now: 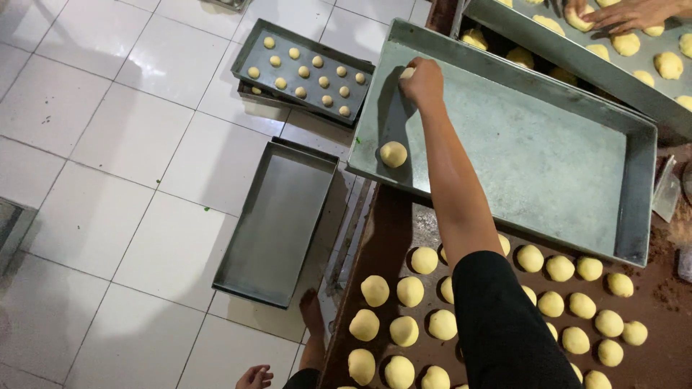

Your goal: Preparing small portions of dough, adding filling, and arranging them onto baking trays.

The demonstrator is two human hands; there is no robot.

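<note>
dough ball [408, 73] pinched in right hand [422, 83], fingers curled together on it, pressed down at far left corner of large metal tray [548, 158]. second dough ball [393, 154] lying loose on same tray, nearer along left wall, apart from the held one. rest of tray floor bare metal. right arm stretched from black sleeve [504, 324] at near side up across tray's left part. left hand [254, 377] low at near edge, over floor, fingers loosely bent and apart, gripping nothing. rows of round dough balls [410, 291] on brown table [663, 288], near side of tray, on both sides of the arm. another tray with dough pieces [649, 54] far right, another person's hand [620, 13] resting on pieces there. white tiled floor [108, 144] left: shallow tray of small dough rounds [303, 70] far, empty rectangular tray [277, 223] nearer. bare foot [311, 311] by that tray's near corner.
</note>
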